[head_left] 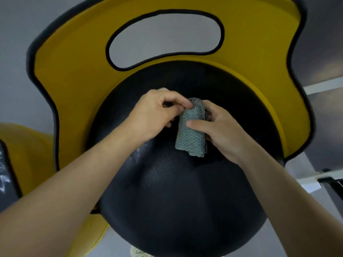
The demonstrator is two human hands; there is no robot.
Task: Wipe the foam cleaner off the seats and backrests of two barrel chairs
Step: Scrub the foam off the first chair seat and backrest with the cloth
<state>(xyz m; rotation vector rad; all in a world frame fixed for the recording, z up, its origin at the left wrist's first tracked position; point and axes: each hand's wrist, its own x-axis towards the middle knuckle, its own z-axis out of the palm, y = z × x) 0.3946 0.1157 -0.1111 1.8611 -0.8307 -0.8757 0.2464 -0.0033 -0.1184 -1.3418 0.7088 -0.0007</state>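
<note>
Seen from above, a barrel chair with a round black seat (176, 191) and a curved yellow backrest (74, 71) with an oval cut-out. Above the seat's middle, the left hand (154, 115) pinches the top of a folded grey-green cloth (191, 134), and the right hand (220, 132) grips its side, thumb across it. A second yellow chair (24, 151) shows at the left edge

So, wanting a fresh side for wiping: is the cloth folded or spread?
Folded: the cloth shows stacked layers at its top, pinched by the left hand and right hand.
</note>
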